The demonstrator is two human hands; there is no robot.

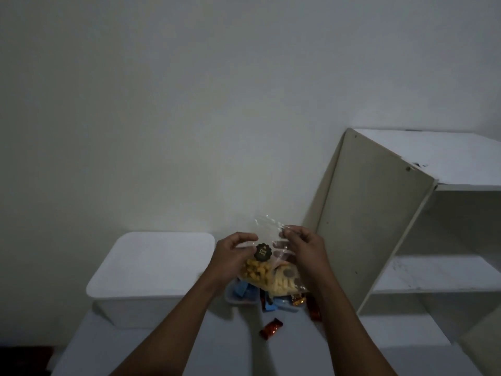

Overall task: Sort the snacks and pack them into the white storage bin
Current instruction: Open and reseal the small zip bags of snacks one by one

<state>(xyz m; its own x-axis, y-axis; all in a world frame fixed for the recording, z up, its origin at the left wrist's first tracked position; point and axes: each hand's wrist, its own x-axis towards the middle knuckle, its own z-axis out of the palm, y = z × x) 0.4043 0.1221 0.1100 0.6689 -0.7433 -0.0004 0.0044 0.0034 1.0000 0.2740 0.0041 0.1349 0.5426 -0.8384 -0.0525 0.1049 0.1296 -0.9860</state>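
I hold a clear plastic bag of yellow puffed snacks point(260, 272) with a black round sticker up in front of me. My left hand point(230, 256) grips its left side and my right hand point(303, 248) pinches its upper right edge. Below the bag lies a small tray point(238, 301) with blue packets and other wrapped snacks, partly hidden by the bag. A red-orange wrapped bar point(271, 328) lies alone on the table nearer to me. The white storage bin point(151, 270), lid on, stands to the left.
A white shelf unit point(406, 226) with open compartments stands to the right, close to the tray. The grey-white table point(217, 348) runs toward me. A plain white wall fills the background. Another red wrapped bar point(314, 310) lies by my right forearm.
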